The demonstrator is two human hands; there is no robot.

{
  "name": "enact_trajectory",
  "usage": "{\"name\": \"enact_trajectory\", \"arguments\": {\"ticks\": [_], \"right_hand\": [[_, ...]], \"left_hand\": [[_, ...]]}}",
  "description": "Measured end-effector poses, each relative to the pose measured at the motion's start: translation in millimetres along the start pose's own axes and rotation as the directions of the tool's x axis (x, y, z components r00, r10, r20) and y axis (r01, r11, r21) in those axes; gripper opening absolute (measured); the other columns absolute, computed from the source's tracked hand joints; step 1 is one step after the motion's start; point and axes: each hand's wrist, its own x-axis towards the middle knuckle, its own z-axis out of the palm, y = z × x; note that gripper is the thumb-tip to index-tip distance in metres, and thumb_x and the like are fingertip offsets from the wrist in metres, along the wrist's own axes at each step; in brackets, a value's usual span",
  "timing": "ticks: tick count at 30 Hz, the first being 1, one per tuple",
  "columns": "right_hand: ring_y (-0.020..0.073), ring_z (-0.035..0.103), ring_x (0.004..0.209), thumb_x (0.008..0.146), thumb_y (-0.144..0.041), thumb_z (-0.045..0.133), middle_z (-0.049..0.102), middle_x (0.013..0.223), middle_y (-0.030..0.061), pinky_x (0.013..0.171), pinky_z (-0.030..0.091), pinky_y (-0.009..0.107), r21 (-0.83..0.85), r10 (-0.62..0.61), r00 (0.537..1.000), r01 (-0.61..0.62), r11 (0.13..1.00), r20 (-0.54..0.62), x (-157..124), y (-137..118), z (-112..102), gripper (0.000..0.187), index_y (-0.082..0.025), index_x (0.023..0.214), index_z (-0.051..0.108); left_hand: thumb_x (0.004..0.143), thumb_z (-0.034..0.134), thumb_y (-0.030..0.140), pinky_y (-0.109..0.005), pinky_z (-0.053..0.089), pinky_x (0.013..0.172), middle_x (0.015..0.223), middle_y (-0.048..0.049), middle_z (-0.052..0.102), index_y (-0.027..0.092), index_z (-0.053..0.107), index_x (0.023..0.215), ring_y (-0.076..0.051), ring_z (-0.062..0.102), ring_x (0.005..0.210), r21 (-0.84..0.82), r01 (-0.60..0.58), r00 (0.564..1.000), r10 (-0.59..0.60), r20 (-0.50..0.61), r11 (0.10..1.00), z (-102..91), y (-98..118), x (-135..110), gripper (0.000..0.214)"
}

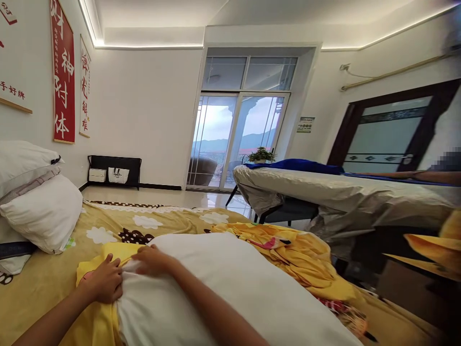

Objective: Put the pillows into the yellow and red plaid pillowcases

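A large white pillow (216, 278) lies on the bed, its left end against a yellow pillowcase (95, 262). The fingers of my left hand (104, 281) curl over the pillowcase's edge, where it meets the pillow. Just beyond, at the pillow's upper left corner, my right hand (153, 259) has bent fingers closed on the white fabric, slightly blurred. My right forearm crosses over the pillow. How far the pillowcase reaches around the pillow's end is partly hidden by my hands.
Crumpled yellow bedding (298, 259) lies right of the pillow. White pillows (43, 206) are piled at the left on the patterned blanket (72, 298). A covered table (342, 190) with blue cloth (295, 165) stands at the right, another person's arm (414, 176) over it.
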Motion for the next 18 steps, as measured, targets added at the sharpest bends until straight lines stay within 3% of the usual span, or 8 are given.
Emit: {"name": "enact_trajectory", "arguments": {"ticks": [2,4,6,9,11,13,15,18], "right_hand": [[0.0245,0.047,0.124,0.083,-0.047,0.056,0.051,0.136,0.0117,0.102,0.035,0.041,0.104,-0.097,0.992,0.104,0.989,-0.077,-38.9,0.7,-18.1,0.058,-0.024,0.135,0.047],[0.023,0.049,0.122,0.082,-0.049,0.057,0.051,0.137,0.0074,0.101,0.036,0.039,0.077,-0.218,0.965,0.23,0.97,-0.146,-82.8,-8.3,-9.4,0.064,-0.029,0.14,0.039],[0.0242,0.048,0.124,0.084,-0.038,0.057,0.048,0.139,0.0054,0.1,0.036,0.039,-0.144,-0.33,0.915,0.303,0.942,-0.233,-122.1,-22.6,25.0,0.059,-0.036,0.14,0.037],[0.0224,0.049,0.122,0.088,-0.02,0.049,0.048,0.139,0.004,0.094,0.038,0.034,-0.411,-0.364,0.848,0.195,0.89,-0.384,-153.7,-38.0,88.5,0.057,-0.035,0.141,0.035],[0.0226,0.047,0.124,0.087,-0.014,0.046,0.047,0.14,0.005,0.095,0.036,0.034,-0.435,-0.333,0.836,0.128,0.891,-0.436,-151.5,-38.0,113.4,0.06,-0.03,0.143,0.032],[0.0213,0.046,0.124,0.087,-0.01,0.043,0.05,0.138,0.0043,0.097,0.033,0.035,-0.369,-0.311,0.847,0.149,0.917,-0.43,-133.7,-31.9,115.8,0.057,-0.029,0.141,0.036],[0.0189,0.05,0.119,0.088,-0.01,0.043,0.059,0.127,0.0034,0.097,0.032,0.035,-0.249,-0.285,0.882,0.2,0.948,-0.376,-106.4,-25.1,99.3,0.05,-0.029,0.133,0.047],[0.0178,0.059,0.103,0.082,-0.011,0.049,0.07,0.104,0.0037,0.092,0.033,0.034,-0.068,-0.233,0.952,0.224,0.972,-0.197,-61.3,-22.4,58.6,0.042,-0.03,0.118,0.061]], "left_hand": [[0.082,0.051,0.03,-0.045,0.029,0.094,0.084,-0.0066,0.066,0.017,0.066,0.075,-0.023,0.051,0.095,-0.041,0.031,0.999,-0.031,0.014,0.999,3.3,2.6,-6.2,0.021],[0.082,0.051,0.029,-0.048,0.029,0.096,0.088,-0.0074,0.065,0.017,0.066,0.078,-0.024,0.051,0.097,-0.065,0.067,0.998,-0.066,0.013,0.996,1.9,7.3,-6.8,0.019],[0.082,0.05,0.028,-0.048,0.031,0.095,0.091,-0.0086,0.065,0.017,0.066,0.082,-0.025,0.053,0.098,-0.082,0.099,0.995,-0.098,0.017,0.992,-2.7,12.9,-4.3,0.019],[0.082,0.047,0.024,-0.041,0.04,0.088,0.09,-0.0102,0.067,0.015,0.066,0.086,-0.023,0.058,0.091,-0.116,0.157,0.985,-0.147,0.09,0.981,-14.6,21.8,-2.5,0.022],[0.082,0.044,0.024,-0.037,0.045,0.079,0.085,-0.0118,0.069,0.014,0.068,0.082,-0.023,0.063,0.08,-0.113,0.21,0.967,-0.189,0.172,0.971,-27.2,29.1,-6.4,0.027],[0.083,0.042,0.029,-0.036,0.047,0.071,0.079,-0.0142,0.07,0.013,0.071,0.077,-0.024,0.064,0.071,-0.09,0.245,0.948,-0.219,0.231,0.966,-43.0,39.3,-14.4,0.034],[0.081,0.044,0.037,-0.036,0.047,0.064,0.077,-0.016,0.071,0.012,0.072,0.077,-0.027,0.065,0.068,-0.091,0.225,0.942,-0.193,0.274,0.97,-58.6,54.0,-23.4,0.038],[0.073,0.055,0.044,-0.034,0.046,0.057,0.076,-0.0158,0.071,0.013,0.073,0.081,-0.028,0.065,0.064,-0.167,0.143,0.929,-0.074,0.363,0.975,-71.3,83.8,-27.5,0.037]]}}
